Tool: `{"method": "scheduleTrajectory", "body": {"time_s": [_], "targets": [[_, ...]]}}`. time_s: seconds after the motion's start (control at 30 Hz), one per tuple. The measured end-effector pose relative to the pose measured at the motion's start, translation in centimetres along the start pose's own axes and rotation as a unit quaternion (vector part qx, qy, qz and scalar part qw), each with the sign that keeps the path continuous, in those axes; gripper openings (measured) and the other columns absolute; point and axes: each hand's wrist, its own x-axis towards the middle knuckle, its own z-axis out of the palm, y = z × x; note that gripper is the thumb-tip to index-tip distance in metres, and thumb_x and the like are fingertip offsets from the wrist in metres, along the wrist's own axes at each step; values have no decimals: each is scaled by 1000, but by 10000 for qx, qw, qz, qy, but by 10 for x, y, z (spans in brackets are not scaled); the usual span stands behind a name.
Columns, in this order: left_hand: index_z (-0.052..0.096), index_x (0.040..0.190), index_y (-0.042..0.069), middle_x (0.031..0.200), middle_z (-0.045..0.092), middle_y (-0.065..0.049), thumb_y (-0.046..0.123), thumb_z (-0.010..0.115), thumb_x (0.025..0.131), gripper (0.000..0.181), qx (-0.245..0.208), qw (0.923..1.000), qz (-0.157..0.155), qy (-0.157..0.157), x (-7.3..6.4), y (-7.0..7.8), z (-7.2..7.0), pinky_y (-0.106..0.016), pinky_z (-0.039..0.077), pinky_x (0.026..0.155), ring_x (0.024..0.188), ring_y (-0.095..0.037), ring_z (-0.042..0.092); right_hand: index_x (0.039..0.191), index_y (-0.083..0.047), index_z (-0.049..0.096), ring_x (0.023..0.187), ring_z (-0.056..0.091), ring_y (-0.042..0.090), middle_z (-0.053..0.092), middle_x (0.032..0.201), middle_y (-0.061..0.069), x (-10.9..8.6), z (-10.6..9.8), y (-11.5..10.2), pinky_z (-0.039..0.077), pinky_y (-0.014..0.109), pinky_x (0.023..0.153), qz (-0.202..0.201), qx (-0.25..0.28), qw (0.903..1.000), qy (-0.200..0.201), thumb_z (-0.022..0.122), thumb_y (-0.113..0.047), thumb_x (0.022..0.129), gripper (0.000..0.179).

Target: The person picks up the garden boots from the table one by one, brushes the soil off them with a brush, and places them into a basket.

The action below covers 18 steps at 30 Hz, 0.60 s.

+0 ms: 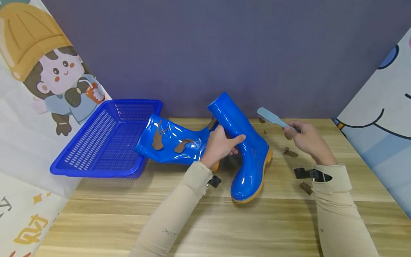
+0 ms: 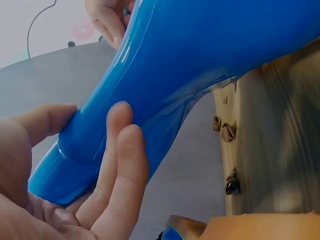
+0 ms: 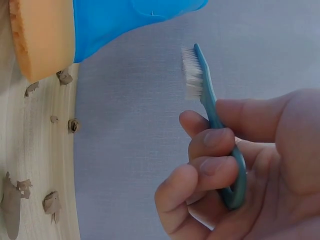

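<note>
A glossy blue rain boot [image 1: 250, 157] with a yellow-orange sole leans over the table, its toe toward me and its shaft tilted back left. My left hand [image 1: 221, 144] grips its shaft, with thumb and fingers on either side in the left wrist view. My right hand [image 1: 311, 141] holds a light-blue brush [image 1: 271, 116] by its handle, to the right of the boot and apart from it. White bristles [image 3: 192, 75] show in the right wrist view. A second blue boot [image 1: 173, 130], with brown mud patches [image 1: 158, 140], lies on its side to the left, partly hidden by my left hand.
A blue plastic basket [image 1: 138, 172] stands at the left, close to the lying boot's opening. Several brown mud clumps [image 1: 291, 152] are scattered on the wooden table [image 1: 224, 228] at the right. A grey panel [image 1: 224, 53] rises behind the table, with printed cloths at both sides.
</note>
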Motion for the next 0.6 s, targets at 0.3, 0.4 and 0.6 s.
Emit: {"method": "scheduleTrajectory", "body": {"time_s": [0.3, 0.4, 0.6], "targets": [[51, 134, 6, 95, 75, -13, 31, 73, 96, 51, -320, 9995, -60, 47, 3, 1, 3, -46, 65, 79, 69, -21, 76, 126, -3, 58, 61, 38, 23, 47, 82, 11, -2, 0, 2, 34, 36, 55, -16, 15, 10000, -3, 35, -49, 110, 54], [50, 137, 5, 101, 75, -15, 26, 72, 97, 50, -613, 9981, -96, 18, 4, 1, 4, -47, 65, 79, 69, -20, 76, 126, -3, 58, 64, 40, 24, 49, 86, 12, -3, -1, 2, 35, 36, 56, -87, -16, 10000, 45, 35, -50, 109, 55], [46, 143, 6, 116, 73, -18, 21, 71, 98, 54, -1083, 9939, -174, -76, 3, 1, 5, -44, 65, 80, 77, -23, 78, 138, -2, 55, 64, 42, 23, 53, 91, 13, -4, -4, -2, 37, 36, 56, -96, 19, 9999, 122, 36, -52, 108, 61]]}}
